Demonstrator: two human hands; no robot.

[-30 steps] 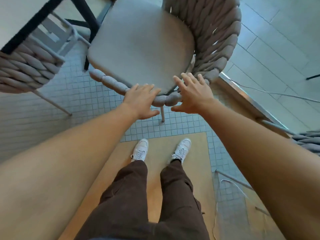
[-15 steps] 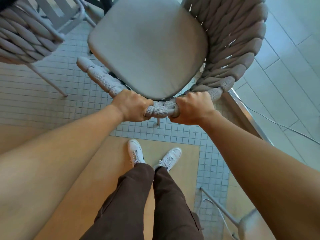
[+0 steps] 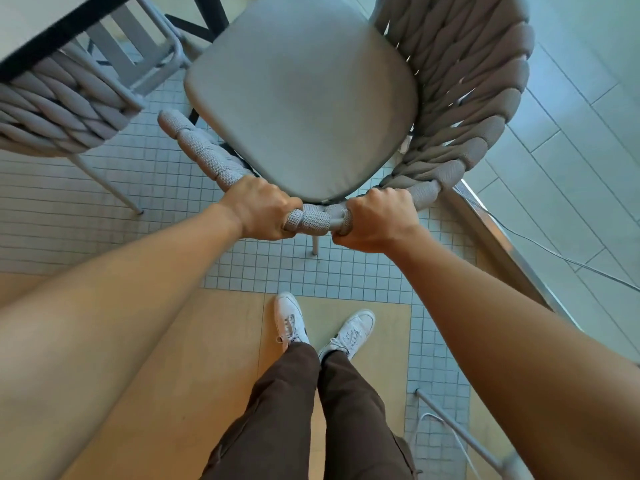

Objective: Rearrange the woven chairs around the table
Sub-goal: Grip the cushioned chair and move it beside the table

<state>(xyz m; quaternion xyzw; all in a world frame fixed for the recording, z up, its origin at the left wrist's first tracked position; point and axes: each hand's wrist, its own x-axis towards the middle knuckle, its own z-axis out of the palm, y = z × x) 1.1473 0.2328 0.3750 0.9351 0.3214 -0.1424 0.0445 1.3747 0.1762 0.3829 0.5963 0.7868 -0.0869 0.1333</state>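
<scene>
A grey woven chair point(image 3: 460, 109) with a smooth grey seat cushion point(image 3: 298, 98) stands right in front of me, its rope-wrapped rim nearest to me. My left hand point(image 3: 259, 209) is closed around that rim on the left. Close beside it, my right hand point(image 3: 377, 220) grips the same rim. A second woven chair point(image 3: 59, 112) stands at the upper left, partly under the table point(image 3: 41, 32), whose dark edge crosses the top left corner.
The table's black legs point(image 3: 214, 15) stand behind the held chair. A metal floor strip point(image 3: 491, 237) and a thin cable point(image 3: 568, 258) run along the right. Another chair's metal leg point(image 3: 460, 438) shows at the lower right. My white shoes point(image 3: 322, 327) stand on a tan floor panel.
One second ago both hands were open just above the chair's rim. They have since closed around it. The chair now sits slightly farther right and nearer the table.
</scene>
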